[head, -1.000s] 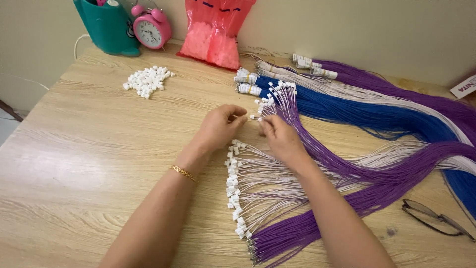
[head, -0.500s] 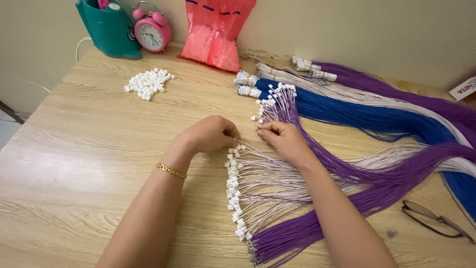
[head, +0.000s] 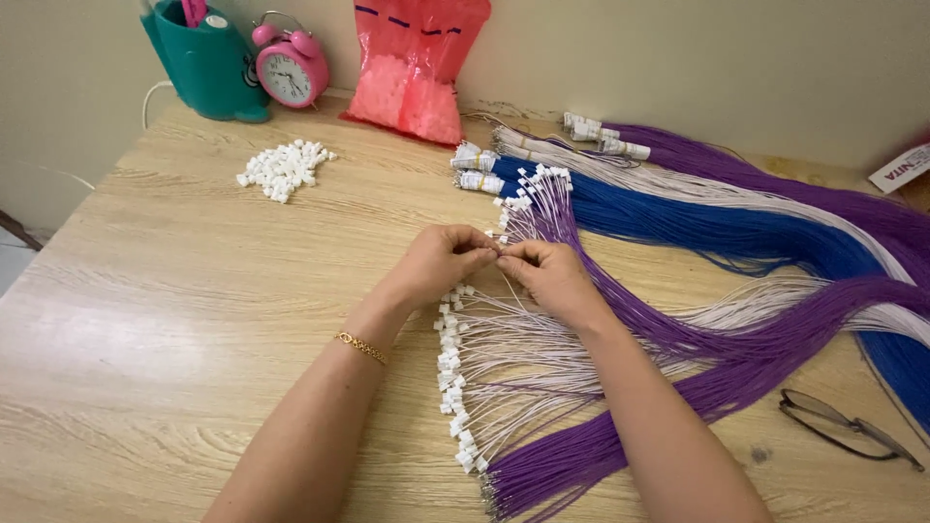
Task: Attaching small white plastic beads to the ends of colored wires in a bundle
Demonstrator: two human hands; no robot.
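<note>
Centrally, the left hand [head: 441,261] and right hand [head: 547,276] meet fingertip to fingertip, pinching a thin purple wire [head: 542,218] from the fan of connector-tipped wires [head: 504,373] just below. Beyond lie one loose pile of white plastic connectors [head: 283,169], one pink bag [head: 421,68], one pink alarm clock [head: 289,66], one teal holder [head: 205,60] and one pair of glasses [head: 845,426]. All rest on a pale wooden table [head: 165,320] against a beige wall [head: 697,58].

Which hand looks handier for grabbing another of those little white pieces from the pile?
Probably the left hand: the pile of white pieces lies on its side of the table, while the right hand sits among the purple wires.
</note>
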